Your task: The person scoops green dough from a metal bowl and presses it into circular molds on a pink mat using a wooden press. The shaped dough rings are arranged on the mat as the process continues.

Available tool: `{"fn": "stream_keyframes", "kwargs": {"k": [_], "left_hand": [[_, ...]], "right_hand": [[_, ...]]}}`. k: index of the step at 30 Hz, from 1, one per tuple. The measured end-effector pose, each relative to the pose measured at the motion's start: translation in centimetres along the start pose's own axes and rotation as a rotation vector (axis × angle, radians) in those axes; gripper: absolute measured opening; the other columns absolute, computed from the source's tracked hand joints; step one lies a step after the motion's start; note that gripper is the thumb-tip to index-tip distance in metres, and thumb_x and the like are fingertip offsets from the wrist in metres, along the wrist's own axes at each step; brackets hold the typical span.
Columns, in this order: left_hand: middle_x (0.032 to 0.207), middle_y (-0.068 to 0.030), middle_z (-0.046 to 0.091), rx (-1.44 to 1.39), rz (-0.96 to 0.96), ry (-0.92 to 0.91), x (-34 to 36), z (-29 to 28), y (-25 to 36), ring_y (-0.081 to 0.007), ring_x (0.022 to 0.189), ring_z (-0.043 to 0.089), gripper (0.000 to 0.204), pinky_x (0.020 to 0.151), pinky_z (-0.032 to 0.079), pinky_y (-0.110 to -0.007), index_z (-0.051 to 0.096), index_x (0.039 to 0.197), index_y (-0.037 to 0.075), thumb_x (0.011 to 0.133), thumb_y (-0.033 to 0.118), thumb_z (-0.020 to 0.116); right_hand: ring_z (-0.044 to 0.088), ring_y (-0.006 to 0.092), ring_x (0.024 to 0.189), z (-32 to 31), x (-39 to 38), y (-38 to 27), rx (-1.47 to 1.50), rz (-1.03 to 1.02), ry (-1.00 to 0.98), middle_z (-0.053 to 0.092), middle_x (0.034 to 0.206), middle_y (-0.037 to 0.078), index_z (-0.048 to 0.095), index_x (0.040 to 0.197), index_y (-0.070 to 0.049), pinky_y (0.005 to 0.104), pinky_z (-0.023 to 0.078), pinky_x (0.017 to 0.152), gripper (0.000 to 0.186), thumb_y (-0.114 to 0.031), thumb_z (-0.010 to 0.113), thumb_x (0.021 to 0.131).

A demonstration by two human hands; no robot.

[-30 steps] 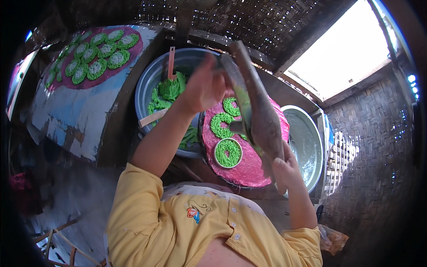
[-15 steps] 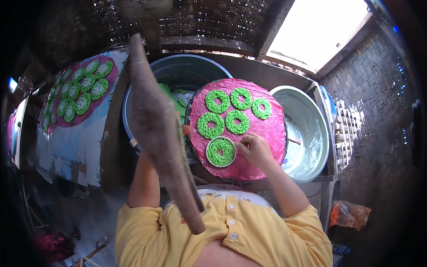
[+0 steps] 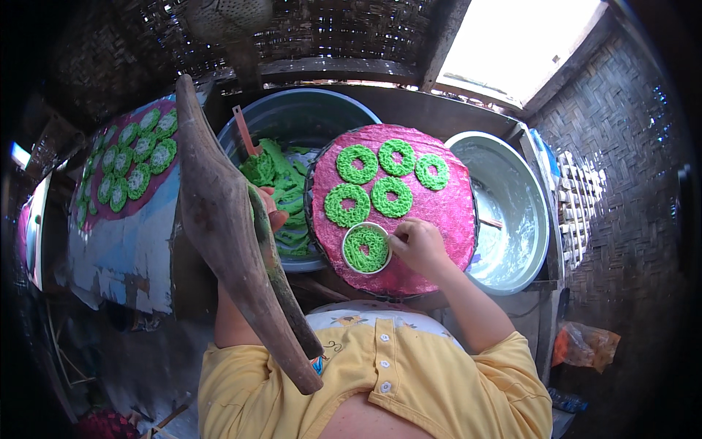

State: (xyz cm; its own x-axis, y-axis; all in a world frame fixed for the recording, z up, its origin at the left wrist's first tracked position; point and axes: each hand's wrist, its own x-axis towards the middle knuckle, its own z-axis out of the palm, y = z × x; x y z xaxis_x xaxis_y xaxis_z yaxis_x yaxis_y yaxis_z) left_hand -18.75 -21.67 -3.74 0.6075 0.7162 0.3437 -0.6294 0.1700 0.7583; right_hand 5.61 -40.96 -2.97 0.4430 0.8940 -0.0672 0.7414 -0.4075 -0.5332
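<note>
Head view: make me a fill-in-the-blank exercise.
The right hand touches a ring mould on the ____ disc.
Outside that mould, ____ noodle rings lie on the disc.
The left hand holds a long tool made of ____.
The basin left of the disc contains ____ paste.
Missing words: pink; five; wood; green.

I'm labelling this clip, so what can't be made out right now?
In the head view:
Left hand: palm and grip, hidden behind the wooden tool.
Right hand: whether it pinches or merely touches the pale ring, too small to tell.
Grey-blue tub: right side, covered by the pink round.
Window: anything outside, washed out by glare.
</note>
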Motion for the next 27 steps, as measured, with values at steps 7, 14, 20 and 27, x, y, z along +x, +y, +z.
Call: {"fn": "stream_keyframes", "kwargs": {"k": [7,14,20,27], "left_hand": [[0.096,-0.0072,0.057,0.037,0.012,0.007,0.3,0.2,-0.2,-0.0174,0.091,0.056,0.024,0.091,0.045,-0.037,0.054,0.104,0.005,0.082,0.015,0.06],[0.093,-0.0065,0.057,0.082,0.013,-0.004,1.0,0.4,-0.9,-0.0171,0.089,0.056,0.023,0.092,0.044,-0.037,0.054,0.102,0.006,0.082,0.014,0.061],[0.09,-0.006,0.057,0.132,0.011,-0.017,1.6,1.3,-1.6,-0.0168,0.086,0.056,0.022,0.092,0.043,-0.036,0.055,0.1,0.006,0.081,0.013,0.062],[0.087,-0.0053,0.056,0.211,0.03,-0.037,1.7,2.1,-1.7,-0.0164,0.084,0.056,0.021,0.092,0.043,-0.036,0.055,0.098,0.006,0.08,0.013,0.062]], "right_hand": [[0.061,0.0279,0.074,-4.4,-0.5,3.3,-0.035,0.167,0.136,0.061,0.075,0.011,0.066,0.073,-0.003,0.0382,0.048,0.07,0.02,-0.023,0.065,0.075],[0.061,0.0282,0.078,-4.0,-1.3,6.9,-0.177,0.237,0.111,0.061,0.079,0.011,0.067,0.075,-0.003,0.0389,0.048,0.074,0.021,-0.024,0.064,0.076],[0.061,0.028,0.081,-3.9,-1.2,7.7,-0.164,0.253,0.105,0.061,0.081,0.011,0.067,0.077,-0.004,0.0393,0.048,0.075,0.023,-0.027,0.063,0.074],[0.061,0.0283,0.081,-4.4,-1.1,8.5,-0.137,0.225,0.12,0.062,0.081,0.012,0.068,0.077,-0.005,0.0402,0.048,0.075,0.024,-0.028,0.062,0.075]]}}
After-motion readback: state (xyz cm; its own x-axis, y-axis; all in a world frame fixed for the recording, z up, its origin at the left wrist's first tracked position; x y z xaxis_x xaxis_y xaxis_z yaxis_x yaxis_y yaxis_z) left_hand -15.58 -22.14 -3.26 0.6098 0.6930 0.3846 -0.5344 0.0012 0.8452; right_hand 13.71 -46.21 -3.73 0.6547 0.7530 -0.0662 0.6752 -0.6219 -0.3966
